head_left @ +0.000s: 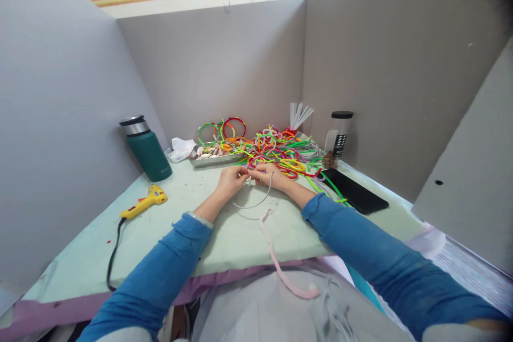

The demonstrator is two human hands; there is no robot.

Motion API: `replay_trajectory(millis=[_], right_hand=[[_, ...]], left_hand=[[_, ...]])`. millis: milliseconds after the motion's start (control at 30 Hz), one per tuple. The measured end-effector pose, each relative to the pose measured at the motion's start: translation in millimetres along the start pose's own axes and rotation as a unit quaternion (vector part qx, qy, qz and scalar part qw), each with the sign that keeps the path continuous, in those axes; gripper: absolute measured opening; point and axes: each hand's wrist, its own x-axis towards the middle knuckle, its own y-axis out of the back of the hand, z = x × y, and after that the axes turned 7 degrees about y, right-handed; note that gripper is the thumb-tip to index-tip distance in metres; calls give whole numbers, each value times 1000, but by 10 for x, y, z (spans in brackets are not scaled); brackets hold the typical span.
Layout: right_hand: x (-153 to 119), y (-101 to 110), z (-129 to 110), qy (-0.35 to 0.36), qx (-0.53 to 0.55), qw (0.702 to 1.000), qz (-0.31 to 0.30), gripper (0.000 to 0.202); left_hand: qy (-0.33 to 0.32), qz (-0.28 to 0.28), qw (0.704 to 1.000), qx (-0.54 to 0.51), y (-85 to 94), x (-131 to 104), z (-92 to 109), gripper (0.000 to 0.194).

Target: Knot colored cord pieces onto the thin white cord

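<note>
My left hand [230, 180] and my right hand [271, 175] meet over the middle of the pale green table [192, 235], fingers pinched together on a thin white wire hoop [256, 204] that curves down toward me. A pink fuzzy strip [280, 264] trails from below the hands over the table's front edge into my lap. Just behind the hands lies a heap of bright pipe cleaners [280, 152] in green, orange, red and yellow.
A green flask [147, 148] stands at the left, a yellow glue gun [143, 203] with a black cord lies near it. A metal tray [214, 156] with hoops sits at the back, a clear jar [337, 139] and a black phone [355, 191] at the right. Grey partitions wall the table.
</note>
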Motion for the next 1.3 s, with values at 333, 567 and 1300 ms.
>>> replay_trajectory(millis=[333,567,1300], right_hand=[[-8,8,-40,-5,-4,1000,-3,40],[-1,2,-13,3,-10,1000,-1,41],[2,-1,-11,12,-26,1000,-1,35]], left_hand=[[-10,7,1000,25,8,-4,18,19],[-16,3,999,49,9,-8,20,21],[-52,5,994,91,37,-10,28,18]])
